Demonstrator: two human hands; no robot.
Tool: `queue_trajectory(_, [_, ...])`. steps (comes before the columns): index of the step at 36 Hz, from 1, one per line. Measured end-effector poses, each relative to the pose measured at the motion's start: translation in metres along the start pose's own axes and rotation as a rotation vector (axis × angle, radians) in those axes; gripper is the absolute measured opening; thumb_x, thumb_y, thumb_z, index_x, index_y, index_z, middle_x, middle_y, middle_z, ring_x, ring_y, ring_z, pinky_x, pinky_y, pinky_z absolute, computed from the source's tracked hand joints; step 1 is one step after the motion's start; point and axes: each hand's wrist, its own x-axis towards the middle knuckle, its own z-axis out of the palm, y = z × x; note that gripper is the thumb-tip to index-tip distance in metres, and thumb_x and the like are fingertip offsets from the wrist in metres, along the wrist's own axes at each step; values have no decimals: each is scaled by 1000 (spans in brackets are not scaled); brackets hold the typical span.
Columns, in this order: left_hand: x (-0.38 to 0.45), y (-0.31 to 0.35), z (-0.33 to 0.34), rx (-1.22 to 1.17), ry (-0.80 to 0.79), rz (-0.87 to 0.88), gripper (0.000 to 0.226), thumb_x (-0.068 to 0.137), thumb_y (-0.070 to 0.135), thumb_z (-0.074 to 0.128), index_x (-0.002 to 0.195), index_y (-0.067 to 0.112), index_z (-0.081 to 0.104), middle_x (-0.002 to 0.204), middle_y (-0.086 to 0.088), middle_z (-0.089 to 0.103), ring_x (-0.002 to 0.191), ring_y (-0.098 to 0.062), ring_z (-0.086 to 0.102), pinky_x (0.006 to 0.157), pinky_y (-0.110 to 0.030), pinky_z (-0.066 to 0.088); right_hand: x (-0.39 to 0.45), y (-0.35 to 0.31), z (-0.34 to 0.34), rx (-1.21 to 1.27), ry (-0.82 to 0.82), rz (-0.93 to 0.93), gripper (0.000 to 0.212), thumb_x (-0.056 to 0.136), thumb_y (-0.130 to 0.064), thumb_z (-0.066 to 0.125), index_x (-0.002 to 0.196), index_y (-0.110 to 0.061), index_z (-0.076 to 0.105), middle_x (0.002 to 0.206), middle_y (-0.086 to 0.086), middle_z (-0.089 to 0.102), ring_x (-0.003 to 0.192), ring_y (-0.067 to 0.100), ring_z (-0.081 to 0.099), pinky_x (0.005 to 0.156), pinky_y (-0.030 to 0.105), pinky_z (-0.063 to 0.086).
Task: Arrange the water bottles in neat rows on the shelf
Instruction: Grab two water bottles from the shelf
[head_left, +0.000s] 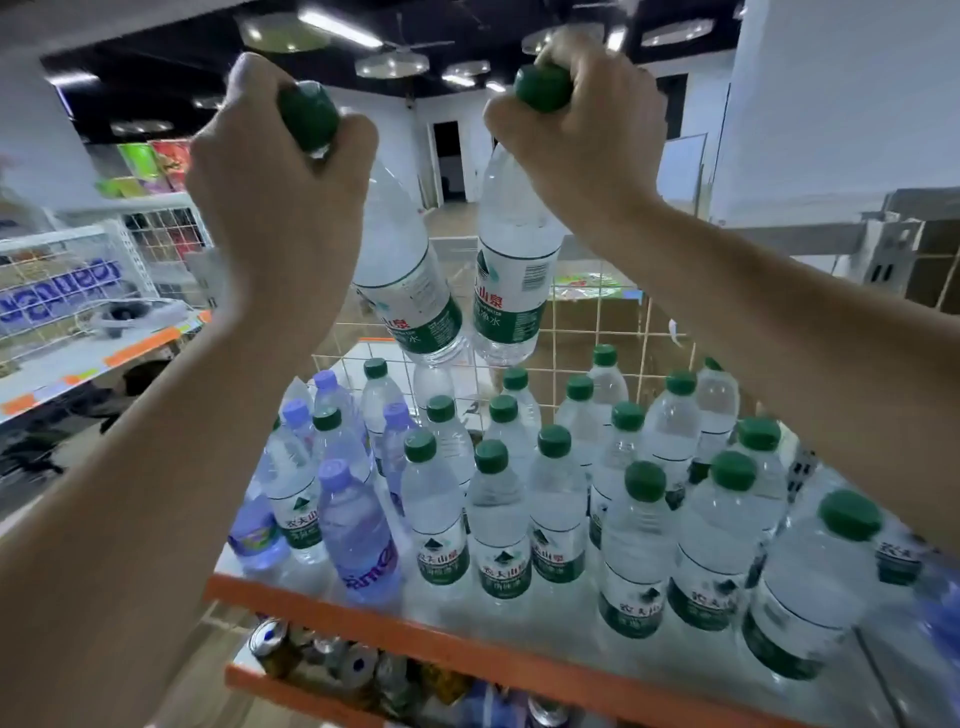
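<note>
Fingers of the left hand (270, 171) curl tight round the neck of one green-capped bottle (410, 280), and the right hand (576, 130) grips a second bottle (511, 280) the same way, both raised in the upper middle of the frame with their bases almost touching. Below them, across the lower centre and right, green-capped water bottles (550, 499) stand packed on the white shelf (467, 639) with its orange front edge. Purple-capped bottles (353, 525) cluster at the shelf's left end, and cans (332, 660) show on the level underneath.
</note>
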Motion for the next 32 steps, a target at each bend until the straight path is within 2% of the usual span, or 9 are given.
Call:
queue_trajectory(2, [-3,-10,10,2,-51,-19,16,84,33,53,83,18,47,61,16,36,53,3,33,52,-18,29,7,8,20,-10,-9,-7,26,70,-39,55,61,-29,33,54,-15,38,51,-3,36,51,13,30])
queue_trajectory(6, [-7,-23,32,74,-154,-72,18,88,32,52,90,18,42,64,17,33,60,-10,36,64,-20,24,17,25,51,-86,-48,-27,28,72,-39,56,62,-30,32,54,-15,37,49,-3,35,47,9,26])
queue_trajectory(9, [-4,-44,53,90,-257,-111,18,90,33,55,91,19,43,64,15,36,67,-14,41,56,-25,23,23,39,71,-137,-76,-27,24,73,-41,55,65,-30,35,57,-15,38,52,-4,35,50,11,27])
queue_trajectory(11, [-3,-57,66,69,-347,-129,18,90,33,56,91,18,45,66,10,42,71,-17,44,52,-26,26,26,50,84,-163,-108,-28,17,75,-40,56,70,-29,43,58,-15,41,53,-4,37,50,15,31])
queue_trajectory(13, [-4,-70,81,81,-447,-120,19,91,34,56,92,17,47,75,1,48,74,-22,46,59,-28,29,26,59,97,-195,-142,-40,15,77,-38,58,78,-25,51,61,-13,47,56,1,43,51,21,33])
queue_trajectory(19, [-17,-105,119,123,-826,-85,32,91,41,58,93,12,45,86,-7,52,77,-26,46,64,-31,32,8,90,132,-391,-298,-30,27,83,-42,62,93,-17,61,74,-4,57,68,17,54,59,25,36])
queue_trajectory(22, [-28,-121,139,101,-1016,-31,31,90,40,60,98,11,50,91,-7,58,80,-26,53,65,-32,40,1,103,143,-501,-436,17,31,85,-45,61,93,-15,62,75,1,61,68,19,55,54,24,35])
queue_trajectory(26, [-41,-133,159,132,-1236,60,27,91,36,60,99,12,52,93,-8,59,80,-25,53,67,-32,43,-5,121,157,-617,-684,123,30,81,-50,62,91,-21,64,84,2,66,77,22,60,64,30,48])
queue_trajectory(32, [-61,-147,179,78,-1538,154,12,87,18,61,90,18,49,88,-3,57,84,-25,54,69,-30,43,-24,140,169,-712,-1110,239,31,81,-49,68,87,-19,61,78,-3,58,69,13,51,52,26,33])
